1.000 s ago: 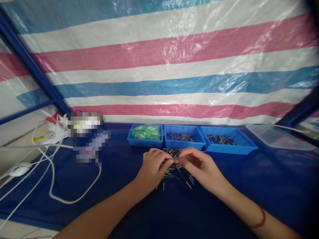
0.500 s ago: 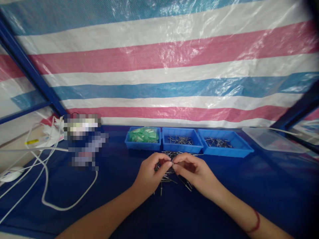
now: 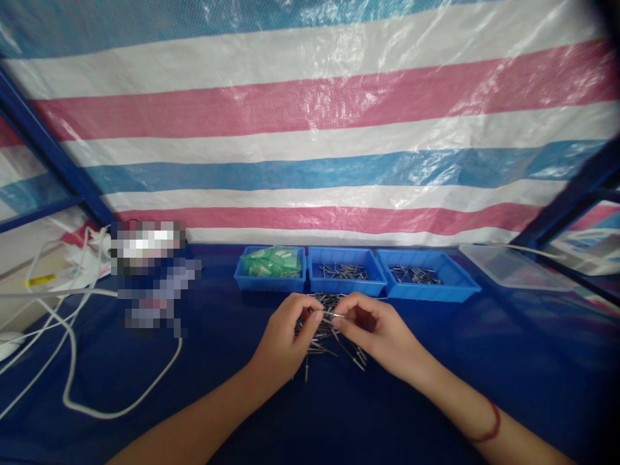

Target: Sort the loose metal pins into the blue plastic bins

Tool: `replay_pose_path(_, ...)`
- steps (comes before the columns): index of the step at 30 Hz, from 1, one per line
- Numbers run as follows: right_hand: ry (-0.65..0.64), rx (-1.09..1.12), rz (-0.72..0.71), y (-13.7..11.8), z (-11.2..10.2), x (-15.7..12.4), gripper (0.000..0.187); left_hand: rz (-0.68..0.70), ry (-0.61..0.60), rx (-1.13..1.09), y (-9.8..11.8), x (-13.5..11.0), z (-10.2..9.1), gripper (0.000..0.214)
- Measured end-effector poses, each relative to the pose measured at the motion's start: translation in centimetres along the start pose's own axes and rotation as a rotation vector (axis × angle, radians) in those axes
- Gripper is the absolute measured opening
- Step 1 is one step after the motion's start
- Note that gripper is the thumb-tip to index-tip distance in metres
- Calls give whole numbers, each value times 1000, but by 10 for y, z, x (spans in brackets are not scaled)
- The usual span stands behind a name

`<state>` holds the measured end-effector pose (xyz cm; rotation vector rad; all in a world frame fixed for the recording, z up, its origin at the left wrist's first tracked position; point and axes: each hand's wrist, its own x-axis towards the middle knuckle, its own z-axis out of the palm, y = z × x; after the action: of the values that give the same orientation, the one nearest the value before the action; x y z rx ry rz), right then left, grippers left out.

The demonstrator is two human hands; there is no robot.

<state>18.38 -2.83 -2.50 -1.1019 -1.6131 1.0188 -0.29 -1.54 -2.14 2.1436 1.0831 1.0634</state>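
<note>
My left hand [image 3: 285, 330] and my right hand [image 3: 385, 334] meet above a loose pile of blind rivets [image 3: 320, 339] on the blue tabletop. Between the two sets of fingertips runs a thin silvery blind rivet [image 3: 330, 314], lying roughly level. Thumb and index finger of my left hand pinch its left end, and those of my right hand pinch its right end. My fingers cover part of the pile. A few rivets stick out towards me below my hands.
Behind the pile stand three blue bins: one with a green plastic bag [image 3: 272, 261], a middle bin [image 3: 314, 282] and a right bin [image 3: 458, 290], both holding rivets. A clear lid [image 3: 513, 268] lies at right. White cables [image 3: 72, 394] and a pixelated patch [image 3: 155, 278] are at left.
My hands have drawn slightly apart, so the rivet now shows between the fingertips. The whole view has shifted a little, with the bins appearing further left.
</note>
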Motion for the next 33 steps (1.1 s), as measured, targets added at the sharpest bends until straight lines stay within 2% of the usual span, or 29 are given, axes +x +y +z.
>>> replay_pose_path(4, 34, -81, -66, -2, -2, -1, 21, 37, -45, 51, 0, 0, 0, 13)
replay_pose_path(9, 54, -358, -178, -6, -15, 4, 20, 33, -64, 121, -2, 0, 1, 13)
replay_pose_path(11, 139, -436, -201, -7, -30, 8, 21, 12, -60, 141, -2, -1, 2, 18)
replay_pose_path(14, 358, -570, -172, -5, -62, 12, 20, 13, -82, 167, 1, -2, 2, 19)
replay_pose_path(17, 574, -843, -51, 9, -97, 16, 14, 33, -150, 213, 7, -3, 1, 17)
replay_pose_path(19, 613, -1068, 28, 25, -114, 20, 12, 36, -183, 255, 8, -4, 0, 17)
replay_pose_path(21, 521, -1202, 26, 38, -122, 23, 16, 49, -218, 306, 7, -6, 0, 19)
replay_pose_path(24, 443, -1256, -134, 43, -118, 24, 22, 100, -282, 375, 3, -9, 1, 23)
replay_pose_path(27, 334, -1149, -299, 32, -98, 21, 27, 145, -317, 417, -1, -11, 2, 20)
replay_pose_path(33, 20, -926, -477, 8, -51, 12, 19, 142, -308, 458, -3, -9, 2, 13)
